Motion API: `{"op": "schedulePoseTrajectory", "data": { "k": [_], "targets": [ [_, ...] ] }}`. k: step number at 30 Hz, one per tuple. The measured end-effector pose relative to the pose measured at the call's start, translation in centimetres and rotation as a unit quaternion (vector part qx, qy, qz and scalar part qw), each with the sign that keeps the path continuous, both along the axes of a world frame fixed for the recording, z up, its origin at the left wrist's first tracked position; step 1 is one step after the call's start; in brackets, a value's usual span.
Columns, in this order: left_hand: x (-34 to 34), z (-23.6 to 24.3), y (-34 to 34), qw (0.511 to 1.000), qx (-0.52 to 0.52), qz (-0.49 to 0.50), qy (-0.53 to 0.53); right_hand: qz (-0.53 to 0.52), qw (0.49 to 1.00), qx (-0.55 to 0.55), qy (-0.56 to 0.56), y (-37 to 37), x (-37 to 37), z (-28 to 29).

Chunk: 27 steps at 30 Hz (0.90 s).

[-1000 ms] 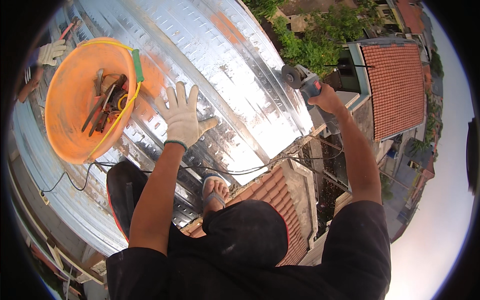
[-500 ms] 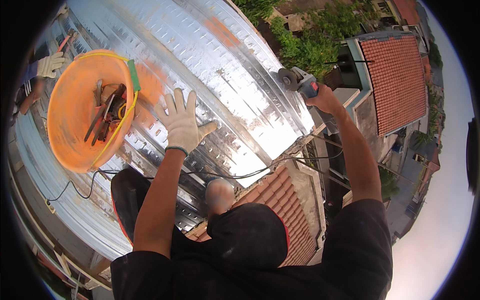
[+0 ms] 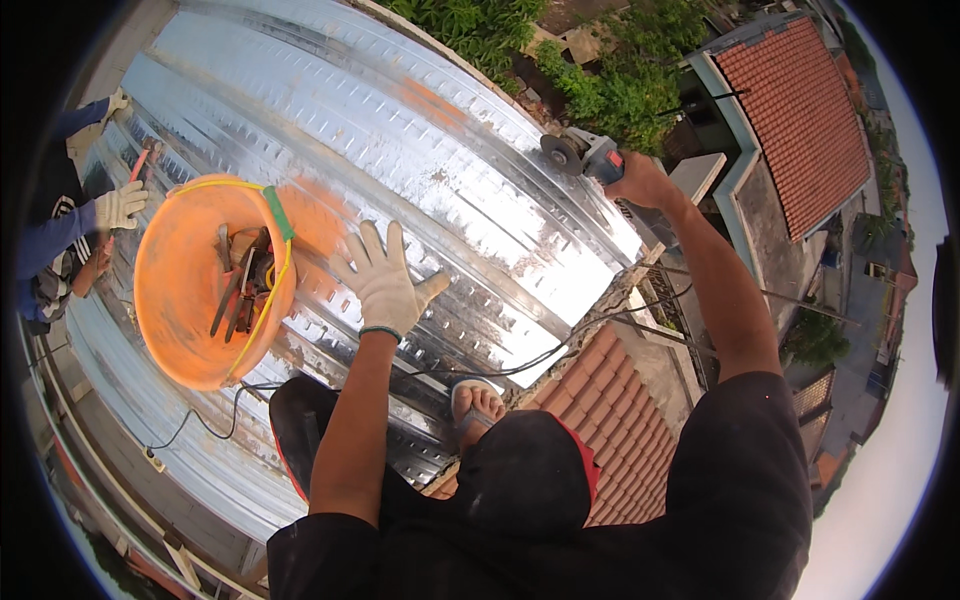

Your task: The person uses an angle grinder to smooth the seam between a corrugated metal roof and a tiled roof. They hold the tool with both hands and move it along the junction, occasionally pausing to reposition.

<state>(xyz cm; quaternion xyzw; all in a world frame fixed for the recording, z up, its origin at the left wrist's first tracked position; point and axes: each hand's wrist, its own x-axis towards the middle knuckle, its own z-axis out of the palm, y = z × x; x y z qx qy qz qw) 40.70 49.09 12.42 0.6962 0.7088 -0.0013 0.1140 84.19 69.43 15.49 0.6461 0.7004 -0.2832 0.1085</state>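
My left hand [image 3: 388, 285], in a pale work glove, lies with fingers spread on the ribbed metal sheet [image 3: 370, 160]. My bare right hand [image 3: 640, 182] is closed around an angle grinder [image 3: 600, 160] at the sheet's far right edge. The grinder's dark disc [image 3: 561, 155] points left over that edge; whether it touches the metal, I cannot tell. A black cable [image 3: 470, 374] runs across the sheet below my left hand. To the left stands an orange bucket [image 3: 165, 310] with a yellow-and-green handle, holding several hand tools [image 3: 240, 285].
At the far left a co-worker's gloved hand [image 3: 121, 205] grips a red-handled hammer [image 3: 147, 155]; the other glove [image 3: 118, 101] is farther off. My sandaled foot [image 3: 476, 403] rests near the sheet's lower edge, beside roof tiles [image 3: 610, 410]. Beyond the right edge is a drop toward trees [image 3: 620, 80] and houses.
The view has shifted, bringing the bucket rightward and more of the co-worker into the picture. My left hand stays spread on the sheet; my right still holds the grinder by the edge.
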Motion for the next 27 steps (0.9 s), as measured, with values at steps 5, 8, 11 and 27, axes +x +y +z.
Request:
{"op": "schedulePoseTrajectory", "data": {
  "k": [5, 8, 11, 27],
  "targets": [
    [0.0, 0.0, 0.0, 1.0, 0.016, -0.008, 0.016, -0.014, 0.999, -0.039, 0.02, 0.9, -0.4, -0.5],
    [0.1, 0.1, 0.0, 0.999, 0.019, -0.006, 0.029, -0.019, 0.999, -0.037, 0.02, 1.0, -1.5, -0.1],
    [0.2, -0.1, 0.0, 1.0, 0.022, -0.005, 0.021, -0.015, 1.0, -0.026, 0.008, 1.3, -2.0, 0.2],
    [0.3, 0.1, 0.0, 1.0, -0.021, 0.001, 0.015, -0.017, 0.998, 0.003, 0.066, 1.2, -1.7, -0.3]
  ]
}}
